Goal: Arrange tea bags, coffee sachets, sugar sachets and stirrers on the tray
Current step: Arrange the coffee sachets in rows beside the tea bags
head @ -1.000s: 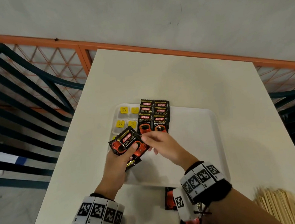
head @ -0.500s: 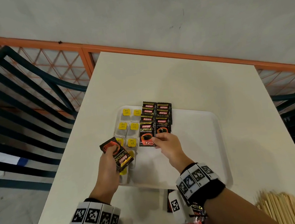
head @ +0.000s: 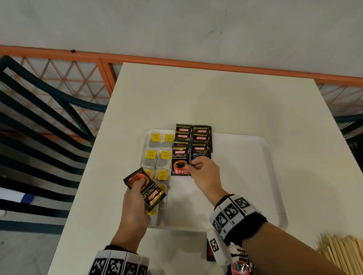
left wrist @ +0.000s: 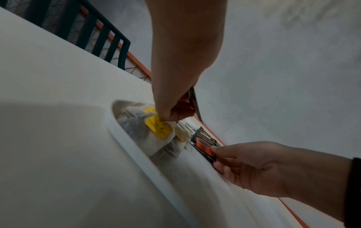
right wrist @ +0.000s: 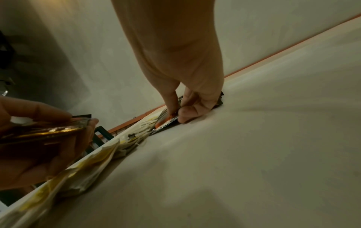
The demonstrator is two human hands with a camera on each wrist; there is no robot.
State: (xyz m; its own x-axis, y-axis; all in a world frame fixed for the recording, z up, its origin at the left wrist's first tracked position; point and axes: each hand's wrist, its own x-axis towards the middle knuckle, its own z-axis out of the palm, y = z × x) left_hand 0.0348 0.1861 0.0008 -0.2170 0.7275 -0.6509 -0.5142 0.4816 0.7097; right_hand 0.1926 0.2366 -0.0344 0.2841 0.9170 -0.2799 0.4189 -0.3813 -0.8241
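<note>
Your left hand (head: pixel 135 198) holds a small stack of black coffee sachets (head: pixel 146 187) above the near-left part of the white tray (head: pixel 256 174), its fingers (head: pixel 136 183) curled round the stack with the thumb across the printed red cup. In the left wrist view the same hand (left wrist: pixel 183 64) hangs just over the tea bags (left wrist: pixel 156 131), the held sachets seen edge-on.

Your right hand (head: pixel 205 174) is down on the tray, its fingers (right wrist: pixel 171 101) pinched together on the near edge of the front coffee sachet (head: pixel 180 161) in the left column of sachets. That sachet lies flat on the tray, overlapping the ones behind it. Two columns of these sachets (head: pixel 195 140) run side by side toward the tray's far edge, each piece lapped over the next.

Just left of them the tea bags with yellow tags (head: pixel 157 154) lie in two columns along the tray's left side; the nearest ones are partly hidden under your left hand and its stack.

The tray sits on the pale surface (head: pixel 216 94). Near the surface's front edge, below your right wrist, lie more loose coffee sachets (head: pixel 240 268), partly hidden by the wristband. At the front right corner lies a bundle of wooden stirrers (head: pixel 344 254)
</note>
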